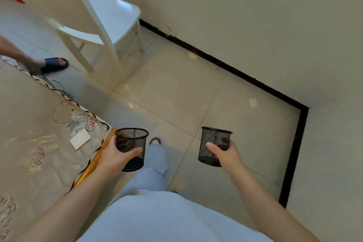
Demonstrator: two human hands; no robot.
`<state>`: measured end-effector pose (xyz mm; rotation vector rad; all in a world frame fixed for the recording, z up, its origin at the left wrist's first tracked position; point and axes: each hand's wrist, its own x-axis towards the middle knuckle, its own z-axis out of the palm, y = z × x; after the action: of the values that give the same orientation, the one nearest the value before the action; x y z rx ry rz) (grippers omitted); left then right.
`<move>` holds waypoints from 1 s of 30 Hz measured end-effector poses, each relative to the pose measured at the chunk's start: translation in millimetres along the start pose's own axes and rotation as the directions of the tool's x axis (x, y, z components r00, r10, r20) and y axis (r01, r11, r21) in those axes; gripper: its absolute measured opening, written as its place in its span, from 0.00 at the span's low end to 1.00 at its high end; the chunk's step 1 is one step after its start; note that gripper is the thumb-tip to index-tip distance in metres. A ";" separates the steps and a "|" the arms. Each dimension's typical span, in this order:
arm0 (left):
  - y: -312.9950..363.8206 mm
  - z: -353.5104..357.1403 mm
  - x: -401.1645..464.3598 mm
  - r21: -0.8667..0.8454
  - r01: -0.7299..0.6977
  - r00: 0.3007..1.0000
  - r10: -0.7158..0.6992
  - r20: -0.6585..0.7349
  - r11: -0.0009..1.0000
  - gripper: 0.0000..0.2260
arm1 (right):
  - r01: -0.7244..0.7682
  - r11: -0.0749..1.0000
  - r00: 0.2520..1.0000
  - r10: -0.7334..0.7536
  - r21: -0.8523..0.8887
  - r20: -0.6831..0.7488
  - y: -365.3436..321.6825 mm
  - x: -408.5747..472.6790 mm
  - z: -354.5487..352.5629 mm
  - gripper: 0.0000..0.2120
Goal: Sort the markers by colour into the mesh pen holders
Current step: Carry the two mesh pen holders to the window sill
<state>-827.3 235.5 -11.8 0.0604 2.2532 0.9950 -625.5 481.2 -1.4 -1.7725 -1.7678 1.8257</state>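
Hands: your left hand (pixel 115 154) grips one holder (pixel 131 148), right hand (pixel 225 153) another (pixel 214 145); tilting mid-walk risks a drop.

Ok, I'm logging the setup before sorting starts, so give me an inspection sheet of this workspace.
Surface: quilted mattress at left, a white card lying on it.
Job's things: two black mesh holders, left holder and right holder, both carried upright above the tiled floor; no markers seen.
Clutter: nothing seen.
Hands: left hand grips the left holder; right hand grips the right holder.
Cables: nothing seen.
Surroundings: white chair, wall, another person's slippered foot.
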 end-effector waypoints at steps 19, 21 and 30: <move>269.0 -20.7 315.6 0.223 -0.050 0.994 0.027 0.107 0.974 0.36 | -0.097 0.995 0.993 0.097 0.004 -0.064 -228.1 253.8 50.4 0.29; 285.0 -10.6 332.8 0.196 -0.022 0.997 0.007 0.080 0.980 0.35 | -0.091 0.996 0.995 0.090 -0.010 -0.037 -254.0 287.0 53.3 0.28; 355.9 -7.0 408.5 0.044 0.118 0.992 -0.116 -0.048 0.992 0.34 | 0.030 0.990 0.986 -0.007 -0.138 0.165 -410.5 421.7 66.2 0.36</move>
<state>-1225.2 603.0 3.8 -0.0739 2.2927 0.8894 -1074.7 867.2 -9.4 -1.6871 -2.0107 1.9367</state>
